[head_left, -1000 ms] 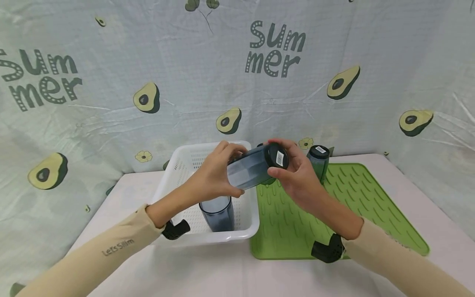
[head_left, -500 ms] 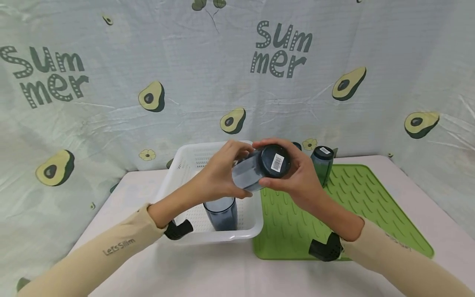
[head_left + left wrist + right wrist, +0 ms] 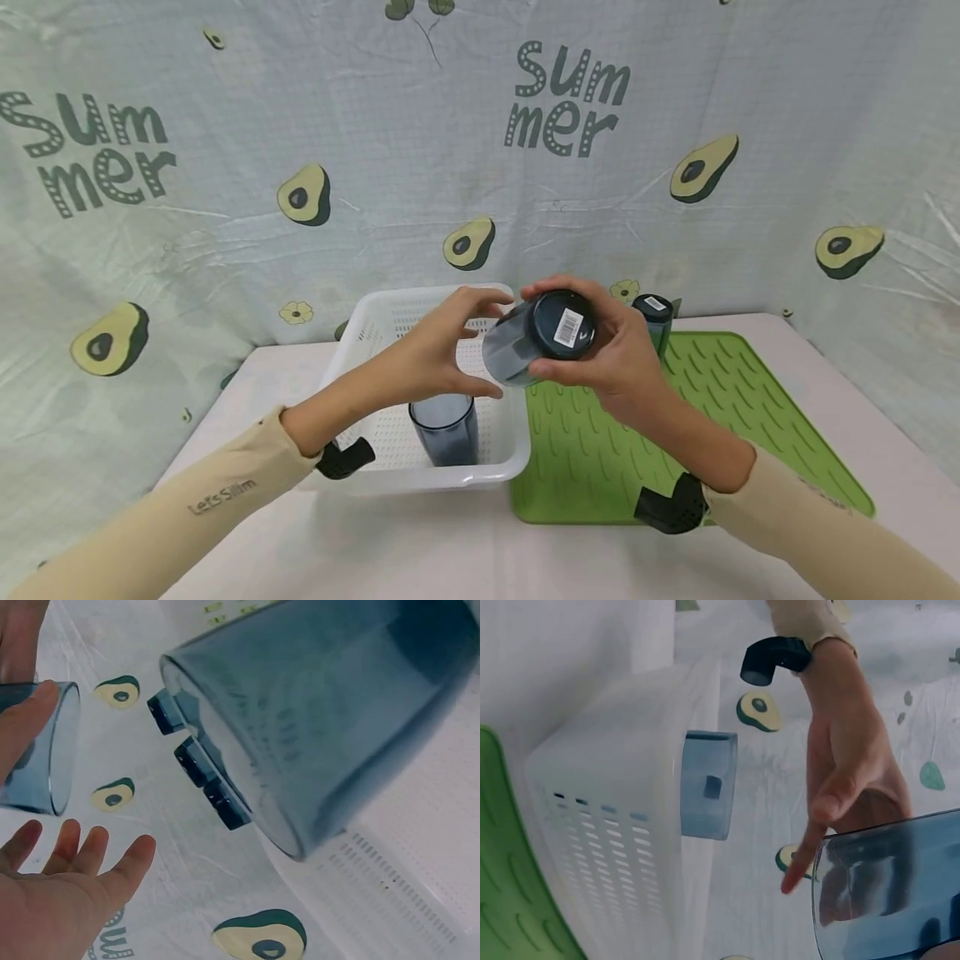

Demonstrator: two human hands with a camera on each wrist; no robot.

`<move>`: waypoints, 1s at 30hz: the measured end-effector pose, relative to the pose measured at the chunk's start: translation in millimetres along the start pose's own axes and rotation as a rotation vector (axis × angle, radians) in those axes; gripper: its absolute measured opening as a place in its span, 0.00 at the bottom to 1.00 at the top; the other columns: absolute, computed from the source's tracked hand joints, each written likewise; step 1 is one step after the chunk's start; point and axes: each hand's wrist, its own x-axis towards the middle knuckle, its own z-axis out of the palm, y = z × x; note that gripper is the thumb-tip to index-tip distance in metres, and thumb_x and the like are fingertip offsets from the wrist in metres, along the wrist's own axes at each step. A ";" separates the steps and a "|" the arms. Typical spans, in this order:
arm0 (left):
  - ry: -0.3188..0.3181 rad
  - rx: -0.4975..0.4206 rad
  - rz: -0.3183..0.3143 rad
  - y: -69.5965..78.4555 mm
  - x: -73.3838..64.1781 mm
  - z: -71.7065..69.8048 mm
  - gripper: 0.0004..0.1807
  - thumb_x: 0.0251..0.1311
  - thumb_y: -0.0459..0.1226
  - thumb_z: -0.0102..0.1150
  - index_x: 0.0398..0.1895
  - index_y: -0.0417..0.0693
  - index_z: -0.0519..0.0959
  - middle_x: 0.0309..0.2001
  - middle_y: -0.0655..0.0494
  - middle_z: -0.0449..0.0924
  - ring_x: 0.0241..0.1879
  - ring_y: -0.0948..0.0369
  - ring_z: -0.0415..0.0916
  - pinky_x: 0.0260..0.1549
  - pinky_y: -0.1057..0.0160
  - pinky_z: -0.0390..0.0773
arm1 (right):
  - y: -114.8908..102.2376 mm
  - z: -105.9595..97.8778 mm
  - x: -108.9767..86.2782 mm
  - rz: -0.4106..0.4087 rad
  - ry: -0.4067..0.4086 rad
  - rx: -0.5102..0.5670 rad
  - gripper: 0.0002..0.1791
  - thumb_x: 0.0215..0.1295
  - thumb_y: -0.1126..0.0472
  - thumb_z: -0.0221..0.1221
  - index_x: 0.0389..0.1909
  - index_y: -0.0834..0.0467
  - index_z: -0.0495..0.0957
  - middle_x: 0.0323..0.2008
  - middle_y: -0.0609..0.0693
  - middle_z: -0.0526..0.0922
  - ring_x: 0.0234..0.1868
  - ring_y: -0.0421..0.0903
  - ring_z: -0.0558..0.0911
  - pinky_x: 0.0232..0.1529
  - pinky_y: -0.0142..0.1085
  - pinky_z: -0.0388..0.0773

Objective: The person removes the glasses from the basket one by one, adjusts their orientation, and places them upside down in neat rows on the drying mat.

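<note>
A smoky blue tumbler (image 3: 513, 346) is tilted in mid-air over the basket's right side, its dark base with a barcode label toward the head camera. My right hand (image 3: 618, 350) grips it near the base. Close to its mouth, my left hand (image 3: 420, 350) stands with fingers and thumb spread, a gap showing between them and the glass. In the right wrist view the left hand (image 3: 855, 765) is beside the held tumbler's rim (image 3: 821, 892). A second blue tumbler (image 3: 447, 437) stands mouth up in the white basket (image 3: 480, 477), and looms large in the left wrist view.
Right of the basket lies a green ridged mat (image 3: 720, 425). A dark tumbler (image 3: 656, 321) stands base up at its back, partly behind my right hand. A cloth printed with avocados (image 3: 468, 243) hangs behind the pale table (image 3: 420, 550).
The tumbler has turned its base toward the head camera and shifted slightly right with my right hand. My left hand has let go of its mouth end and drawn back left.
</note>
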 end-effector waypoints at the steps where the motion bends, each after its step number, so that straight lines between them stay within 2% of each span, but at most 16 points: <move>1: -0.005 -0.004 -0.018 -0.9 -2.0 -1.5 0.53 0.43 0.32 0.83 0.73 0.42 0.61 0.69 0.48 0.65 0.68 0.53 0.68 0.63 0.51 0.75 | -1.1 -1.3 -0.1 -0.003 0.002 -0.005 0.36 0.48 0.69 0.78 0.61 0.54 0.79 0.58 0.54 0.81 0.62 0.51 0.78 0.60 0.37 0.79; 4: -0.025 -0.005 -0.068 -4.0 -9.7 -5.3 0.52 0.45 0.32 0.82 0.74 0.44 0.61 0.71 0.51 0.66 0.69 0.55 0.67 0.65 0.51 0.73 | -4.5 -5.7 -0.3 -0.003 0.012 -0.019 0.36 0.47 0.74 0.77 0.61 0.57 0.79 0.58 0.55 0.81 0.63 0.52 0.77 0.59 0.37 0.79; 11: -0.059 0.002 -0.130 -9.2 -27.4 -15.4 0.49 0.49 0.35 0.81 0.73 0.45 0.62 0.70 0.55 0.68 0.70 0.56 0.67 0.65 0.48 0.72 | -10.0 -16.8 -3.3 0.016 0.037 -0.057 0.38 0.45 0.79 0.75 0.60 0.58 0.79 0.57 0.55 0.82 0.61 0.52 0.78 0.57 0.35 0.80; 17: -0.126 0.043 -0.151 -18.1 -41.7 -23.1 0.51 0.48 0.38 0.81 0.75 0.46 0.62 0.72 0.53 0.67 0.72 0.54 0.65 0.66 0.46 0.70 | -12.9 -25.6 -9.1 0.066 0.049 -0.094 0.39 0.45 0.83 0.72 0.62 0.59 0.78 0.58 0.56 0.80 0.63 0.52 0.77 0.53 0.34 0.82; 22: -0.182 0.042 -0.163 -24.5 -49.3 -28.0 0.51 0.49 0.40 0.81 0.75 0.45 0.62 0.74 0.53 0.65 0.73 0.53 0.63 0.67 0.45 0.68 | -13.8 -32.7 -13.3 0.100 0.070 -0.141 0.38 0.47 0.85 0.69 0.63 0.61 0.77 0.59 0.57 0.80 0.62 0.51 0.78 0.53 0.34 0.82; 30: -0.200 0.034 -0.180 -28.8 -52.2 -30.5 0.51 0.48 0.42 0.81 0.75 0.45 0.63 0.74 0.53 0.65 0.73 0.51 0.62 0.67 0.42 0.68 | -15.1 -45.4 -19.9 0.175 0.073 -0.150 0.36 0.52 0.84 0.66 0.64 0.62 0.76 0.59 0.56 0.79 0.63 0.51 0.77 0.54 0.34 0.82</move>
